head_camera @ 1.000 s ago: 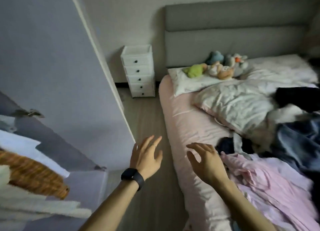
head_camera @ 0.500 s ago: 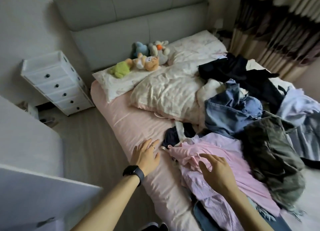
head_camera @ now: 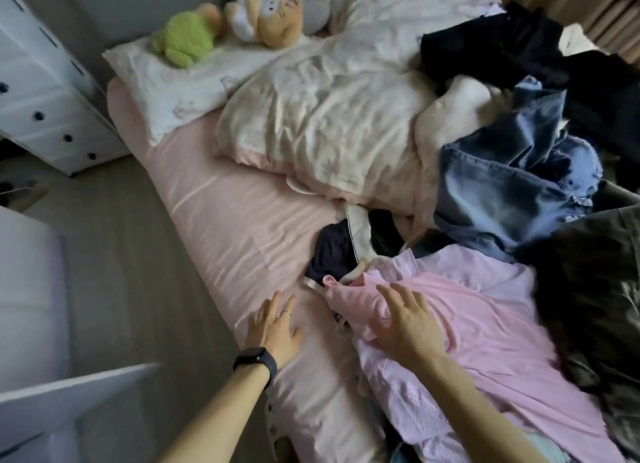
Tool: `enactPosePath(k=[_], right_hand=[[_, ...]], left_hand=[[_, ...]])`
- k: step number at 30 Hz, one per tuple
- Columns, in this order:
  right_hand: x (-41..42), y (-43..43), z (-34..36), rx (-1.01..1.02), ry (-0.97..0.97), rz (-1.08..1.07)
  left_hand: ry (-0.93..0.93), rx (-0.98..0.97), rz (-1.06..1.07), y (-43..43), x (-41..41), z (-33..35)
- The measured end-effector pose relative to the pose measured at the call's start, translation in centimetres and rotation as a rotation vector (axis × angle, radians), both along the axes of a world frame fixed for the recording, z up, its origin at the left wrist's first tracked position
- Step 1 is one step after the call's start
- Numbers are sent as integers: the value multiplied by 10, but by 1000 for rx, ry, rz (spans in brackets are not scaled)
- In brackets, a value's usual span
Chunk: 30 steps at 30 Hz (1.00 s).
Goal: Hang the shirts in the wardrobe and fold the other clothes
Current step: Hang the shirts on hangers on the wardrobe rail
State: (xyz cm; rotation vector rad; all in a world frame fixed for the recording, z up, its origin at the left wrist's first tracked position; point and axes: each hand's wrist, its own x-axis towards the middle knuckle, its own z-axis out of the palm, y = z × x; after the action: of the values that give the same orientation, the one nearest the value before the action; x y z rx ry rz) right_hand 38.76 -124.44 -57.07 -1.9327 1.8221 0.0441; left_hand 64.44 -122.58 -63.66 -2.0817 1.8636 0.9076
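1. At five o'clock of the view, on the bed [head_camera: 242, 220], the right hand [head_camera: 405, 324] lies over the pink shirt [head_camera: 485, 324]. Its fingers are spread wide and straight and grip nothing. I cannot tell whether the palm presses down.
2. Just beside it at six o'clock, the left hand [head_camera: 277, 327] is flat over the bare sheet, fingers straight and slightly apart, holding nothing.
3. The pink shirt tops a pile with a striped shirt [head_camera: 415, 393] under it, jeans [head_camera: 512, 185] at two o'clock and a dark garment [head_camera: 332, 254] at twelve o'clock of the hands.
4. A second ago both hands hung in the air by the bed's edge, the view facing a white panel at nine o'clock. Since then the view has swung down onto the clothes and both hands have dropped to the pile.
5. My reading: the next shirt is being picked, but is not yet gripped or lifted.
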Motion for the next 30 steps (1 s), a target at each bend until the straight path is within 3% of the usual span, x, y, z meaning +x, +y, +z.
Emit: enactPosePath(k=[6, 8, 13, 15, 20, 25, 30], right_hand=[[8, -4, -79, -120, 70, 12], [8, -3, -81, -167, 65, 0], [8, 5, -54, -268, -76, -54], [10, 9, -20, -343, -136, -106], [-1, 13, 74, -384, -169, -222], [-6, 9, 176, -490, -204, -182], [34, 3, 277, -580, -451, -81]], left_hand=[[42, 79, -7, 17, 7, -95], [45, 71, -23, 18, 8, -99], [177, 308, -51, 7, 19, -72], [234, 330, -35, 2, 27, -36], [275, 155, -16, -15, 47, 78], [329, -51, 35, -36, 63, 203], [424, -228, 18, -23, 60, 322]])
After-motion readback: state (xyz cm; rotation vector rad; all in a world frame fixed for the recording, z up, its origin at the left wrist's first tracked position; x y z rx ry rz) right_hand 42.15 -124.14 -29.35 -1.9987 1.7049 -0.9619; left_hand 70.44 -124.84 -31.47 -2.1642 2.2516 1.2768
